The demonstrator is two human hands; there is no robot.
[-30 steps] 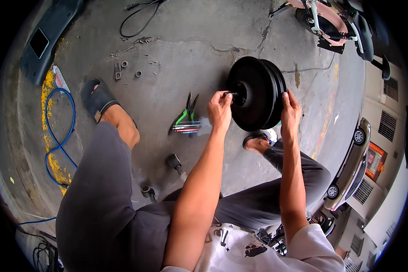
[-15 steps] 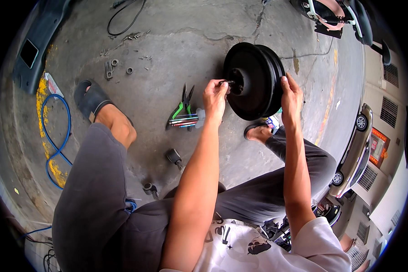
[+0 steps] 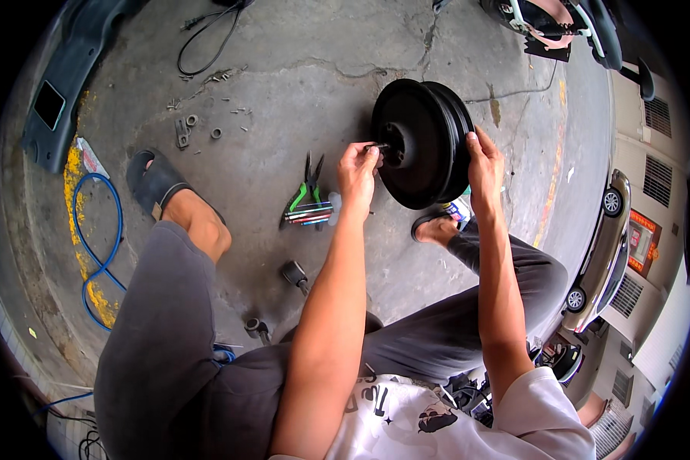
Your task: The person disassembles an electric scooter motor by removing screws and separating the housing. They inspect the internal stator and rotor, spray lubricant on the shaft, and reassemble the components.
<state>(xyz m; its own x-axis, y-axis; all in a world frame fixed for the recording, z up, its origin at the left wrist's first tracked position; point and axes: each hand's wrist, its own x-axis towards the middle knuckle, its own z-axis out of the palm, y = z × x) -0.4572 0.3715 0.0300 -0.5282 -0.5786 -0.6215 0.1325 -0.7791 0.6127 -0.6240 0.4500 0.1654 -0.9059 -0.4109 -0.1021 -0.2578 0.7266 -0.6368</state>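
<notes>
A black wheel rim [image 3: 415, 153] stands on edge in front of me, tilted, its hub side turned to the left. My right hand [image 3: 484, 170] grips the rim's right edge, thumb on the near side and fingers behind. At the hub, my left hand [image 3: 358, 172] pinches the dark axle end [image 3: 377, 146] between thumb and fingertips. Below and left of the rim lie green-handled pliers [image 3: 305, 188] and several thin, coloured screwdriver-like shafts [image 3: 310, 215]. Beside my right foot, a small printed can [image 3: 458, 208] is partly hidden behind the rim.
Washers [image 3: 192, 120] and several loose screws lie on the concrete floor at the upper left. A blue hose [image 3: 120, 222] loops beside my left foot. Two mallet-like tools [image 3: 293, 272] are near my knees. A phone [image 3: 49, 105] rests on a dark panel. A scooter [image 3: 548, 23] stands far right.
The view has tilted slightly, so floor items sit a little lower. The rim and both hands have shifted slightly left, with the same grips kept.
</notes>
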